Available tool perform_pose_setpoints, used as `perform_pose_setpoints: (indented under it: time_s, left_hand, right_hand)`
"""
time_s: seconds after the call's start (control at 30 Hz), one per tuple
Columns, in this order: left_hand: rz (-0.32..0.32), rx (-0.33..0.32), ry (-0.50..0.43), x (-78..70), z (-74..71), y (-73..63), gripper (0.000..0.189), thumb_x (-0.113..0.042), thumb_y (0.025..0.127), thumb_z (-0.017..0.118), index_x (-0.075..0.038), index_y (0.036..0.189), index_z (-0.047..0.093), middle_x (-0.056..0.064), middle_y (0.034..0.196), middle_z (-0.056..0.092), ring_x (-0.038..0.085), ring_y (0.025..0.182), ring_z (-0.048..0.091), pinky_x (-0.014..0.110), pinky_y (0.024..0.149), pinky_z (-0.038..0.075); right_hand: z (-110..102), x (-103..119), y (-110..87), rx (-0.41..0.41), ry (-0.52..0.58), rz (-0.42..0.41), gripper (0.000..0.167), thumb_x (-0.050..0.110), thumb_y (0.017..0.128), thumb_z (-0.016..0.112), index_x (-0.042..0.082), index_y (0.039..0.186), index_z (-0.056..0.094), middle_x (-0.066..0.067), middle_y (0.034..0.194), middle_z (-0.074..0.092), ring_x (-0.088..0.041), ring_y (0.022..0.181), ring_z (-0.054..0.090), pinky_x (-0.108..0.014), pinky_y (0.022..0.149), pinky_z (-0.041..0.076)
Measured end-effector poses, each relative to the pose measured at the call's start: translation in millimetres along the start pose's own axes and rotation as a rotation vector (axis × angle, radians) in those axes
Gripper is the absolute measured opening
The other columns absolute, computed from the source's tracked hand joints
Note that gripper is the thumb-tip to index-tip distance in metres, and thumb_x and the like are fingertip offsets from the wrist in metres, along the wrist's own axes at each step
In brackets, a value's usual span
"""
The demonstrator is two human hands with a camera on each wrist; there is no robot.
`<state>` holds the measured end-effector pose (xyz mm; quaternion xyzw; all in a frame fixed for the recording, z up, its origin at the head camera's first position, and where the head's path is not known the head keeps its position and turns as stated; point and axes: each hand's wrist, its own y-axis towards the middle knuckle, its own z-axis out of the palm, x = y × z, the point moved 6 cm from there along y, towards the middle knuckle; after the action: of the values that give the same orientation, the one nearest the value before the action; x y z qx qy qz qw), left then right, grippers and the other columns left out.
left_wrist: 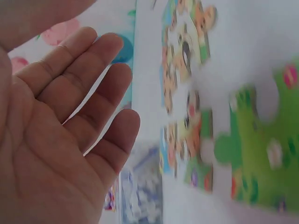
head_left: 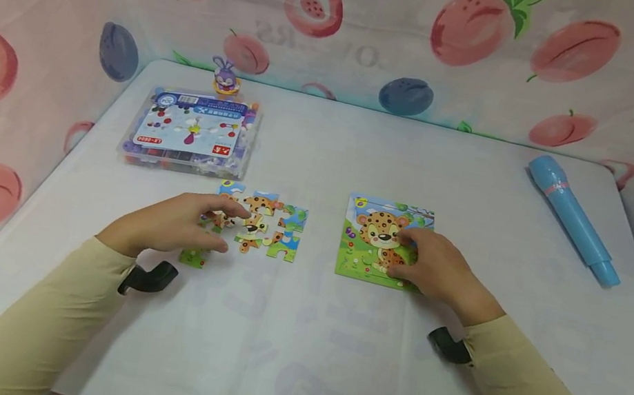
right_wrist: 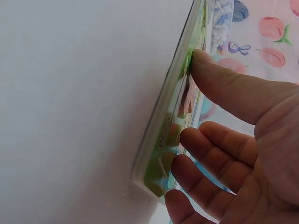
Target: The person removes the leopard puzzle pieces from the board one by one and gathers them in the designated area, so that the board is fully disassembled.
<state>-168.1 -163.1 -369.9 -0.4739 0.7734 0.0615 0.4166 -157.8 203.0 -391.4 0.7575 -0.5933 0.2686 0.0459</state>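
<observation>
Loose jigsaw pieces (head_left: 284, 246) with a cartoon leopard picture lie left of centre, some linked, with gaps between them. My left hand (head_left: 174, 221) is over their left side, fingers apart and nothing held; its palm (left_wrist: 56, 135) shows in the left wrist view. In that view a green jigsaw piece (left_wrist: 261, 144) lies nearest the camera. Right of centre is a square leopard puzzle board (head_left: 358, 253). My right hand (head_left: 440, 267) rests its thumb and fingertips on the board's right part, hiding that part. The right wrist view shows the thumb (right_wrist: 233, 86) touching the board's face.
A clear plastic box (head_left: 189, 134) with a printed label stands at the back left, with a small purple rabbit figure (head_left: 225, 77) behind it. A blue microphone-shaped toy (head_left: 572, 216) lies at the right. Fruit-patterned cloth (head_left: 360, 16) hangs behind the white table (head_left: 289, 361).
</observation>
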Motion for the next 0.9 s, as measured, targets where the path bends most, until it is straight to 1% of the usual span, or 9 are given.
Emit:
perform_pose_setpoints:
  time_s: [0.07, 0.2, 0.43, 0.57, 0.6, 0.67, 0.77, 0.83, 0.9]
  left_hand:
    - [0.003, 0.016, -0.008, -4.7, 3.7, 3.6, 0.057, -0.023, 0.086, 0.078, -0.021, 0.14, 0.058, 0.003, 0.137, 0.059, 0.032, 0.123, 0.052, 0.053, 0.101, 0.043]
    - [0.046, 0.052, -0.011, -14.2, 12.7, 12.1, 0.064, -0.024, 0.085, 0.08, -0.018, 0.144, 0.055, 0.004, 0.143, 0.053, 0.034, 0.127, 0.049, 0.055, 0.104, 0.041]
    - [0.128, 0.078, 0.02, -33.8, 28.9, 28.9, 0.069, -0.027, 0.083, 0.082, -0.017, 0.145, 0.054, 0.0, 0.145, 0.052, 0.023, 0.133, 0.047, 0.048, 0.104, 0.042]
    - [0.16, 0.083, 0.04, -45.6, 37.1, 41.7, 0.07, -0.028, 0.083, 0.082, -0.014, 0.145, 0.053, 0.001, 0.144, 0.053, 0.023, 0.129, 0.051, 0.045, 0.103, 0.043]
    - [0.174, 0.084, 0.045, -49.2, 39.1, 45.2, 0.07, -0.028, 0.083, 0.082, -0.014, 0.145, 0.053, 0.001, 0.144, 0.053, 0.023, 0.126, 0.053, 0.044, 0.102, 0.044]
    - [0.192, 0.087, 0.06, -55.8, 43.0, 52.4, 0.07, -0.029, 0.083, 0.082, -0.014, 0.146, 0.053, 0.0, 0.142, 0.055, 0.022, 0.113, 0.058, 0.041, 0.097, 0.046]
    - [0.211, 0.101, 0.064, -66.0, 50.3, 63.5, 0.07, -0.029, 0.084, 0.081, -0.016, 0.146, 0.053, -0.001, 0.142, 0.056, 0.02, 0.11, 0.057, 0.038, 0.096, 0.045]
    - [0.219, 0.11, 0.076, -73.3, 55.3, 71.4, 0.069, -0.029, 0.084, 0.081, -0.017, 0.146, 0.053, -0.001, 0.141, 0.057, 0.02, 0.112, 0.056, 0.037, 0.097, 0.044]
    - [0.225, 0.126, 0.067, -81.3, 60.7, 79.1, 0.068, -0.028, 0.084, 0.08, -0.018, 0.145, 0.053, -0.001, 0.143, 0.055, 0.017, 0.124, 0.052, 0.037, 0.104, 0.041]
  right_hand:
    - [0, 0, -0.2, 0.0, 0.001, 0.004, 0.064, 0.028, 0.086, 0.081, -0.005, 0.135, 0.055, -0.021, 0.129, 0.06, -0.04, 0.122, 0.052, -0.056, 0.103, 0.039]
    - [0, -2, -1.2, -0.002, 0.007, 0.01, 0.066, 0.029, 0.086, 0.08, -0.006, 0.136, 0.054, -0.022, 0.13, 0.059, -0.041, 0.123, 0.051, -0.057, 0.104, 0.039]
    - [0, -9, -3.9, 0.006, 0.057, 0.012, 0.065, 0.027, 0.089, 0.077, -0.004, 0.14, 0.052, -0.021, 0.135, 0.057, -0.04, 0.126, 0.049, -0.057, 0.106, 0.036]
    - [-2, -15, -6.9, 0.013, 0.07, 0.015, 0.063, 0.028, 0.089, 0.076, 0.0, 0.14, 0.053, -0.02, 0.135, 0.057, -0.038, 0.126, 0.049, -0.057, 0.105, 0.037]
    - [-3, -16, -7.6, 0.012, 0.069, 0.016, 0.062, 0.028, 0.089, 0.077, 0.0, 0.139, 0.053, -0.019, 0.135, 0.057, -0.038, 0.125, 0.049, -0.057, 0.105, 0.038]
    - [-4, -18, -9.1, 0.006, 0.065, 0.011, 0.059, 0.026, 0.089, 0.076, 0.001, 0.138, 0.054, -0.019, 0.133, 0.058, -0.038, 0.123, 0.051, -0.057, 0.104, 0.038]
    - [-5, -20, -10.8, -0.004, 0.066, 0.002, 0.056, 0.023, 0.09, 0.076, 0.0, 0.136, 0.055, -0.019, 0.131, 0.059, -0.037, 0.121, 0.053, -0.057, 0.102, 0.04]
    - [-6, -21, -11.6, -0.008, 0.069, -0.005, 0.055, 0.022, 0.09, 0.075, -0.001, 0.137, 0.055, -0.019, 0.13, 0.06, -0.037, 0.12, 0.053, -0.056, 0.102, 0.041]
    - [-6, -22, -12.1, -0.011, 0.065, -0.01, 0.056, 0.022, 0.09, 0.075, -0.001, 0.137, 0.055, -0.019, 0.13, 0.06, -0.037, 0.12, 0.054, -0.056, 0.102, 0.041]
